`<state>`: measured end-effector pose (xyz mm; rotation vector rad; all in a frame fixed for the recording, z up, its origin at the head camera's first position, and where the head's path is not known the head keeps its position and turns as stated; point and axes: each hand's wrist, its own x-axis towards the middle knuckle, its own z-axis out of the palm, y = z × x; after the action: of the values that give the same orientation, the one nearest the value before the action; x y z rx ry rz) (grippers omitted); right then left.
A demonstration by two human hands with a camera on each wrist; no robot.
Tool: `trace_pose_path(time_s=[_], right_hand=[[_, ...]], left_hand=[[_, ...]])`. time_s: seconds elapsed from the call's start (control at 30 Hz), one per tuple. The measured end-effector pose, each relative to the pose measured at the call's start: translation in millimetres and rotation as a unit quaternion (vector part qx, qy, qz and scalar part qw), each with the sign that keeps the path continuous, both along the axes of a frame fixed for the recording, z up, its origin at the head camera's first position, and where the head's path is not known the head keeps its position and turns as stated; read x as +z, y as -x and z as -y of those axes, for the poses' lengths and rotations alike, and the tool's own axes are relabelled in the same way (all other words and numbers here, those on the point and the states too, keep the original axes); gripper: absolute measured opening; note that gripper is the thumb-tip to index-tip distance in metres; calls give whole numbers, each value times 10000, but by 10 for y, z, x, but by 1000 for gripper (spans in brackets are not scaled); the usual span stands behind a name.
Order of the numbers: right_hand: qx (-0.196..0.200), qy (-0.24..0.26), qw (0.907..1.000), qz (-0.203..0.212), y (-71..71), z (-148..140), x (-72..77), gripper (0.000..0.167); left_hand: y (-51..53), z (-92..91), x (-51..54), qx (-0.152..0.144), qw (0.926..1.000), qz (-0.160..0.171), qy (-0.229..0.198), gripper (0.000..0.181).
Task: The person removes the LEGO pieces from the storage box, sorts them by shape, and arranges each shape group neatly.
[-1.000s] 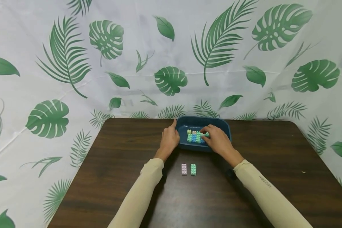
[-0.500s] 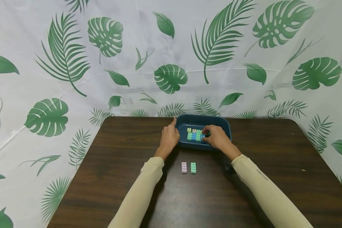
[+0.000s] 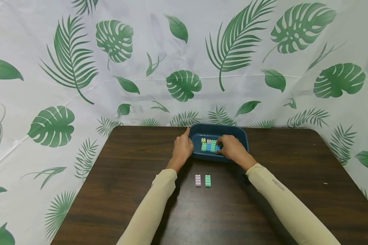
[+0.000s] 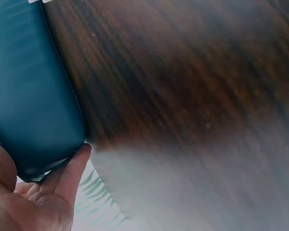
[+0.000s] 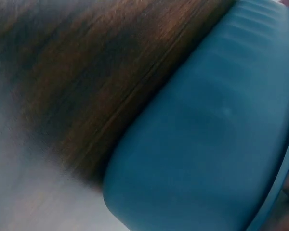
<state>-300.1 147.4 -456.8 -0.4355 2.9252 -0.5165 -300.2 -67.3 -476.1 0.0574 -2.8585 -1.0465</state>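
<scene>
In the head view, a dark blue bin [image 3: 202, 156] at the table's far edge holds several small studded bricks [image 3: 213, 145] in green, blue, yellow and pink. My left hand [image 3: 182, 148] grips the bin's left end, its index finger extended along the wall; the left wrist view shows the thumb by the rim and fingers [image 4: 72, 178] against the end. Inside the bin, my right hand [image 3: 233, 148] curves its thumb and index finger round a brick at the right end of the group, largely hidden by the fingers.
On the brown table [image 3: 135, 177], nearer than the bin, a pink brick [image 3: 197, 180] and a green brick [image 3: 208, 181] lie side by side. A white cloth [image 3: 141, 112] with green leaf prints hangs behind.
My right hand has moved slightly left over the bricks, and its finger and thumb cover more of the group's right end. The left hand stays at the bin's end.
</scene>
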Motion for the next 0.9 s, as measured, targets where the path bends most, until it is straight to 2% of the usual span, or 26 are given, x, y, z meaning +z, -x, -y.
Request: trace_pose_path(time_s=[0.23, 0.53, 0.67, 0.9], right_hand=[[-33, 77, 9997, -236, -10, -56, 23, 42], [-73, 12, 9988, -488, -98, -89, 108, 43], [-41, 45, 9980, -634, -162, -113, 206, 43], [294, -18, 9956, -894, -342, -163, 478, 40]], left_hand=[[15, -4, 17, 7, 9999, -31, 125, 61], [20, 0, 13, -37, 9998, -7, 203, 62], [37, -3, 11, -83, 9998, 48, 175, 62], [38, 8, 43, -165, 9997, 94, 169, 65]])
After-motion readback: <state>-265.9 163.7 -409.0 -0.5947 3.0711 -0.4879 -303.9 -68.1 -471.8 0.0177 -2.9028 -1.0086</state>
